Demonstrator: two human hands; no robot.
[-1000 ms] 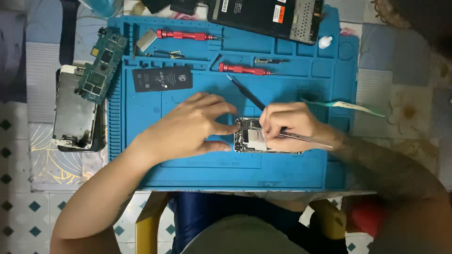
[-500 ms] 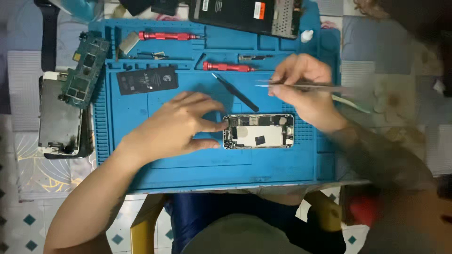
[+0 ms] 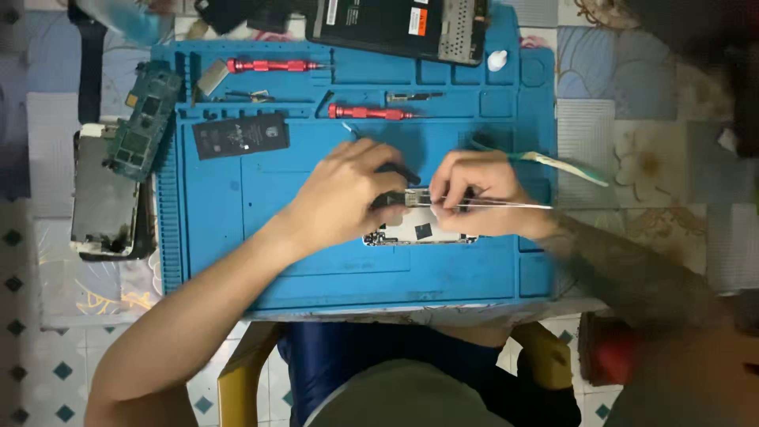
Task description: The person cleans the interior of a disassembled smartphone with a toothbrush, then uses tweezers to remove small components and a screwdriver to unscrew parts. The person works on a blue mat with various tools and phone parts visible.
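Opened silver phone chassis lies near-centre on the blue silicone repair mat. Your left hand pins its far end, fingers curled. Your right hand pinches slim steel tweezers over it: component work. Next move likely needs steady tips.

Two red screwdrivers and a black battery lie up and left of the hands (on the blue mat); a green circuit board sits farther left.
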